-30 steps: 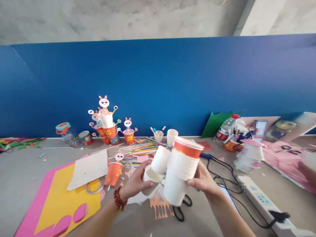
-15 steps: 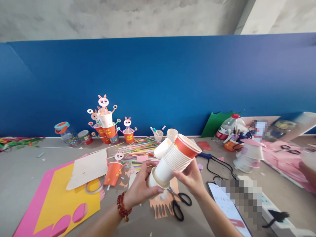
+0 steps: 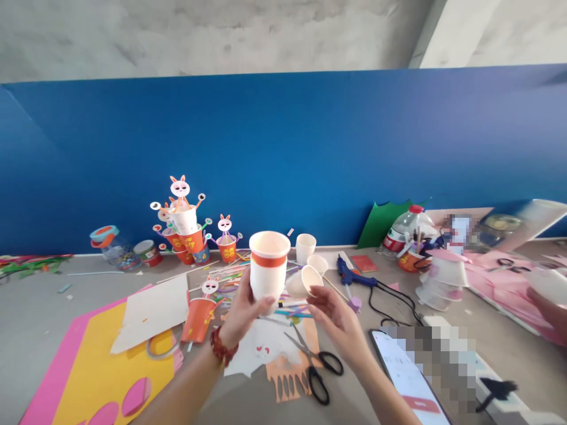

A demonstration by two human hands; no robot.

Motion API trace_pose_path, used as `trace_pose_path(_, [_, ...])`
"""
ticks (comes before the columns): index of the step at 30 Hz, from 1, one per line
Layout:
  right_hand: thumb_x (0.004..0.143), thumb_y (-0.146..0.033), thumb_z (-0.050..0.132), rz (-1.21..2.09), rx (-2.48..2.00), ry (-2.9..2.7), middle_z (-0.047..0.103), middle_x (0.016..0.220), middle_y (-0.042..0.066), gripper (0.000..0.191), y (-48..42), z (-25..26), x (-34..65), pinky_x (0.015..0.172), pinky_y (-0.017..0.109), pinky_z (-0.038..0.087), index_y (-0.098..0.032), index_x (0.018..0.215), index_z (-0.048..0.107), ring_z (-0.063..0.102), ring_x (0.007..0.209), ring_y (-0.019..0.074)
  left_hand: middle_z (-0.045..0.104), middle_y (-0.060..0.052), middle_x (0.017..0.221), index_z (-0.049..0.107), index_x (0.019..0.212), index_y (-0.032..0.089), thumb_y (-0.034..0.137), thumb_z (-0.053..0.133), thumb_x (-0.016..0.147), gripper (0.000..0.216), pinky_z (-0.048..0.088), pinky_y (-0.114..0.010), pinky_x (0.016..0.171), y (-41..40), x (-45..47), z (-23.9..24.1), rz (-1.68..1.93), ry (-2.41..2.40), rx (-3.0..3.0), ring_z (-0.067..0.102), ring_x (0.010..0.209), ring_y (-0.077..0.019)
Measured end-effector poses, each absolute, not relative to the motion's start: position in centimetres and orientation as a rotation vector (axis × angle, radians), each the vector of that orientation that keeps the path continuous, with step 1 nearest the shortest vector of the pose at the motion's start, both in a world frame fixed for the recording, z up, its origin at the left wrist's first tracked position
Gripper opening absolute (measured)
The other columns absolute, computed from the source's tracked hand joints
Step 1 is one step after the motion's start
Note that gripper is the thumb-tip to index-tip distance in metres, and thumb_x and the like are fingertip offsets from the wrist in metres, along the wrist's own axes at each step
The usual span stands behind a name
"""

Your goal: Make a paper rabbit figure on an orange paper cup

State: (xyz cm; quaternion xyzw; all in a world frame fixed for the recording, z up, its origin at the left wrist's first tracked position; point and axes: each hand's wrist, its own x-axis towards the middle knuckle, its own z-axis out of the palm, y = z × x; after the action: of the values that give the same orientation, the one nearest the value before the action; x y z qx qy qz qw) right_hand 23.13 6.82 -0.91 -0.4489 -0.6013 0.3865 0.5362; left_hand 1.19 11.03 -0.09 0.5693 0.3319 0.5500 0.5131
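Note:
My left hand (image 3: 241, 313) is closed round a white paper cup with an orange band (image 3: 268, 268), held upright above the table. My right hand (image 3: 334, 316) is just right of it, fingers loosely curled, fingertips on a small white cup (image 3: 302, 282) that lies on its side with its mouth toward me. A second small white cup (image 3: 318, 264) shows right behind it. Below my hands lie black-handled scissors (image 3: 316, 369), a white paper cutout (image 3: 261, 348) and an orange fringed paper piece (image 3: 287, 378).
Rabbit-decorated cups (image 3: 186, 227) stand at the blue wall. Yellow and pink sheets (image 3: 110, 378) lie at the left, coloured straws in the middle. A blue glue gun (image 3: 349, 274), a phone (image 3: 403, 372), a power strip (image 3: 500, 395) and a bottle (image 3: 407, 227) are right. Another person's hand (image 3: 549, 301) is at the right edge.
The orange-banded cup has passed from my right hand to my left and now stands upright. The small white cups have gone to my right hand. The view has shifted slightly to the right.

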Motion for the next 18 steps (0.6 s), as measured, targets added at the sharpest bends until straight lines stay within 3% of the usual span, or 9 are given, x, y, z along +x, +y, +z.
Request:
trace_pose_path(4, [0.09, -0.037, 0.06, 0.718, -1.135, -1.551, 0.066, 0.078, 0.005, 0.017, 4.9, -2.0, 22.4, 0.064, 0.029, 0.056, -0.02, 0.086, 0.063, 0.064, 0.068, 0.0189, 0.061, -0.016, 0.126, 0.041, 0.131, 0.017, 0.034, 0.072, 0.078, 0.064, 0.053, -0.041, 0.088, 18.6, 4.5, 2.1, 1.35, 0.787, 1.546, 0.062, 0.109, -0.028])
trace_pose_path(10, [0.09, -0.032, 0.058, 0.6, -1.12, -1.599, 0.064, 0.077, 0.004, 0.013, 2.3, -3.1, 21.4, 0.059, 0.026, 0.054, -0.022, 0.082, 0.061, 0.064, 0.065, 0.0186, 0.063, -0.019, 0.118, 0.045, 0.119, 0.013, 0.027, 0.078, 0.069, 0.062, 0.05, -0.042, 0.089, 29.1, 11.9, 2.7, 1.449, 0.897, 1.661, 0.064, 0.104, -0.0288])
trace_pose_path(18, [0.088, -0.025, 0.059, 0.496, -1.119, -1.574, 0.063, 0.073, 0.002, 0.005, 1.7, -4.3, 23.6, 0.055, 0.024, 0.053, -0.025, 0.083, 0.06, 0.063, 0.061, 0.0177, 0.065, -0.018, 0.112, 0.051, 0.108, 0.015, 0.025, 0.084, 0.06, 0.059, 0.045, -0.049, 0.093, 31.4, 14.0, -1.7, 1.336, 0.999, 1.845, 0.062, 0.107, -0.034])
